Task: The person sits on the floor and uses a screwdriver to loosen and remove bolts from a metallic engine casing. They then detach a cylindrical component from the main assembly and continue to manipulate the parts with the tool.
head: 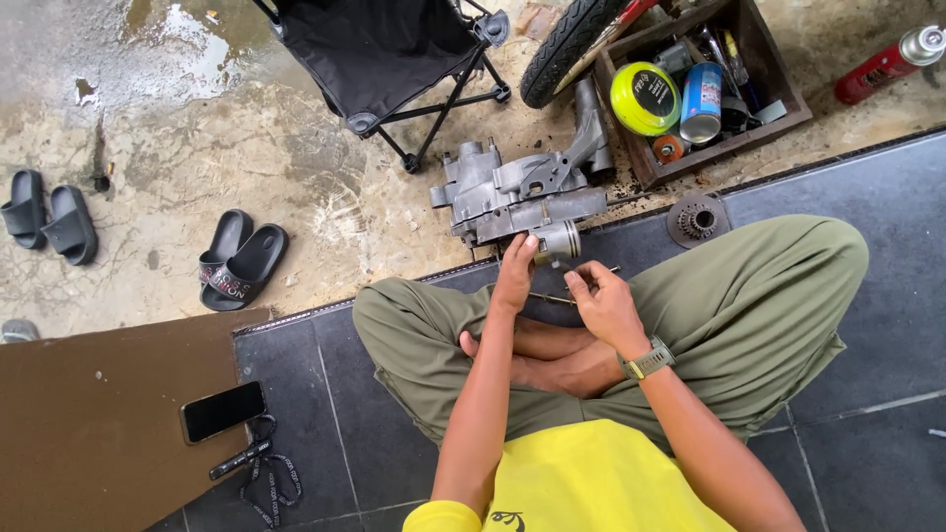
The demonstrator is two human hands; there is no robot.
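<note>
I sit cross-legged on dark floor tiles. A grey metal engine block [512, 192] lies on the ground in front of my knees, with a round metal piston [558, 239] at its near end. My left hand [515, 274] grips the piston from the left side. My right hand [599, 299] is beside it, fingers pinched on a small part just below the piston; what the part is I cannot tell. A thin metal rod [552, 297] lies across the floor under both hands.
A wooden tool box [778, 118] with cans and tools stands at the far right, a round sprocket [698, 221] near it, a red spray can [887, 64] beyond. A folding chair [394, 59], a tyre [567, 44], sandals [241, 258] and a phone [224, 411] on a brown board surround me.
</note>
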